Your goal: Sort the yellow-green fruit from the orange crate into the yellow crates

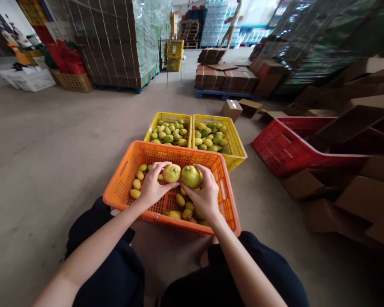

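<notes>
crates [234,162] crowd orange bin's [123,170] far rim; floor [51,145] extends left. left hand [152,184] pinches yellow fruit [172,173], right hand [208,192] greener fruit [191,177].

Dim, soft indoor light, brightest at the back, glints on the plastic wrap [288,55] at right, lower right corner shadowed, edges stretched and blurred, orange crate [116,182] sharper.
</notes>
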